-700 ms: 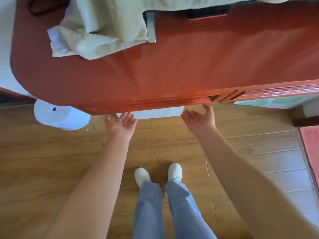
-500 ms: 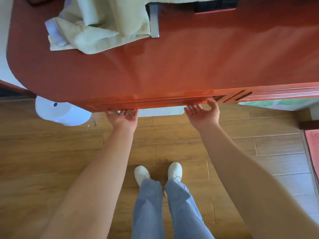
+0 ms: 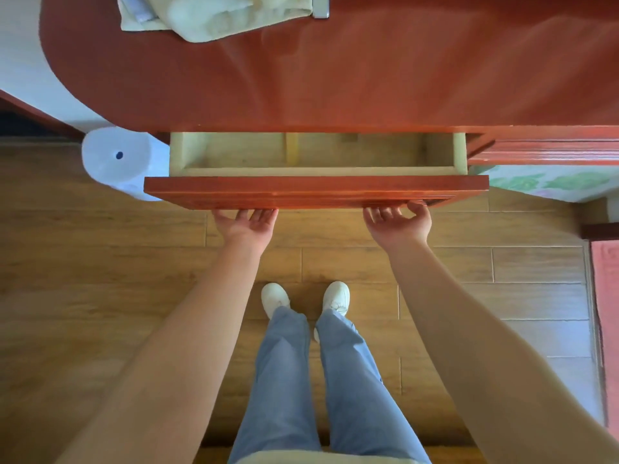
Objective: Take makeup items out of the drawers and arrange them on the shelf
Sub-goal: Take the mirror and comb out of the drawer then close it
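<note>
The bench overhangs the drawer, which stands part-way out beneath its front edge, so the rear of the tray is hidden. No makeup items show in the pale open strip, only a divider. If they lie farther back, a sharp tug could send them sliding or rolling against the front wall. Drawn too far, the drawer might drop off its runners and tip, as no stop is visible.

The cloth lies on the bench well behind the drawer, out of harm. The white cylinder stands below the drawer's left end. I cannot tell if they touch, but a skewed pull might knock it.

The left hand and right hand grip the drawer's front from below, palms up. The fingers are close together and hooked under its lower edge, with the tips hidden. An uneven pull between the hands could jam it. The shelf is out of view.
</note>
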The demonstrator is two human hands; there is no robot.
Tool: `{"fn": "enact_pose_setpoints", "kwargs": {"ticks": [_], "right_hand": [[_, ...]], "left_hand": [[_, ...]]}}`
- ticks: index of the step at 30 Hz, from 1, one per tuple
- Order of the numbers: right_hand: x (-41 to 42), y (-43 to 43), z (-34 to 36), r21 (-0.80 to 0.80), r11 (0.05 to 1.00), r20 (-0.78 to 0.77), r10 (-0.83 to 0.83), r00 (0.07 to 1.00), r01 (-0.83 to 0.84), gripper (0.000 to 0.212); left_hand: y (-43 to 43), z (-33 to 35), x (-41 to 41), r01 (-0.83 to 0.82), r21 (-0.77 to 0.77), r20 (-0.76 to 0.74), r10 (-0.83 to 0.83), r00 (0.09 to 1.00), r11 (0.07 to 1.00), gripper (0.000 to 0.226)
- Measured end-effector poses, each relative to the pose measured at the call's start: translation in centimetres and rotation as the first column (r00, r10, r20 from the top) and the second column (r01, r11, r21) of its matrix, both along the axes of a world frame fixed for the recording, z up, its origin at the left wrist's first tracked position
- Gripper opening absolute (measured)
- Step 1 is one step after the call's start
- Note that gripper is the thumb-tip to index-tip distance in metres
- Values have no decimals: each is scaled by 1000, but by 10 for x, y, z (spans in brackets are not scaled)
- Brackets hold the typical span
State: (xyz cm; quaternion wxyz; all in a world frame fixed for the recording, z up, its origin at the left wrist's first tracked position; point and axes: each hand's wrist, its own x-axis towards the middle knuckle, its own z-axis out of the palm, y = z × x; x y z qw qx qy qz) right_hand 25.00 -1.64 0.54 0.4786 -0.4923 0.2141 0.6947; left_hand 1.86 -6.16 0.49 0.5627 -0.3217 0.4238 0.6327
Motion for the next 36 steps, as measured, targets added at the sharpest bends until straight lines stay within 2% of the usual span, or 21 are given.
{"fn": "enact_pose_setpoints", "kwargs": {"ticks": [5, 9, 16, 19, 22, 24, 25, 26, 27, 28, 29, 31, 32, 33, 34, 36], "right_hand": [[12, -53, 3, -31, 1000, -20, -4, 1000, 4, 23], [23, -94, 3, -75, 997, -28, 2, 1000, -4, 32], [33, -149, 6, -150, 989, -38, -12, 999, 6, 36], [35, -160, 5, -140, 990, -42, -34, 999, 28, 41], [37, -161, 7, -101, 995, -41, -19, 999, 15, 39], [36, -160, 8, -94, 992, 29, 81, 996, -78, 33], [34, -161, 12, -95, 982, 70, 171, 983, -164, 30], [32, -161, 16, -107, 960, 109, 271, 956, -259, 29], [29, -164, 21, -130, 930, 131, 360, 924, -344, 28], [26, -169, 29, -162, 894, 117, 437, 892, -417, 27], [21, -172, 39, -173, 855, 71, 506, 860, -489, 25], [12, -176, 68, -126, 755, -46, 644, 764, -644, 24], [8, -175, 83, -64, 696, -93, 709, 699, -715, 24], [4, -171, 96, 15, 648, -121, 758, 641, -762, 25], [1, -163, 110, 92, 619, -126, 784, 608, -780, 25], [-3, -141, 127, 205, 633, -80, 771, 632, -746, 28]], "left_hand": [[-50, 3, 9, -11, -55, 29, 13, 1000, 998, 79], [-89, 3, 15, -42, -123, 59, 50, 997, 991, 81], [-144, 0, 22, -46, -151, 47, 54, 997, 987, 70], [-159, 1, 23, -17, -156, 54, 25, 998, 988, 72], [-166, 10, 22, 64, -199, 37, -58, 998, 978, 70], [-167, 15, 20, 151, -239, 6, -154, 988, 959, 63], [-169, 18, 19, 241, -277, -31, -260, 965, 930, 58], [-168, 20, 19, 386, -338, -85, -436, 896, 858, 51], [-170, 23, 21, 555, -418, -130, -652, 747, 719, 41], [-173, 28, 24, 690, -493, -157, -835, 528, 530, 29], [-173, 35, 25, 787, -523, -160, -945, 286, 327, 21], [-172, 60, 27, 894, -445, -181, -972, -152, -57, 21], [-167, 80, 29, 910, -367, -232, -928, -291, -193, 24], [-160, 101, 30, 922, -284, -302, -888, -346, -263, 28], [-150, 121, 30, 941, -204, -368, -870, -329, -269, 32], [-126, 146, 29, 977, -114, -476, -854, -211, -178, 35]]}}
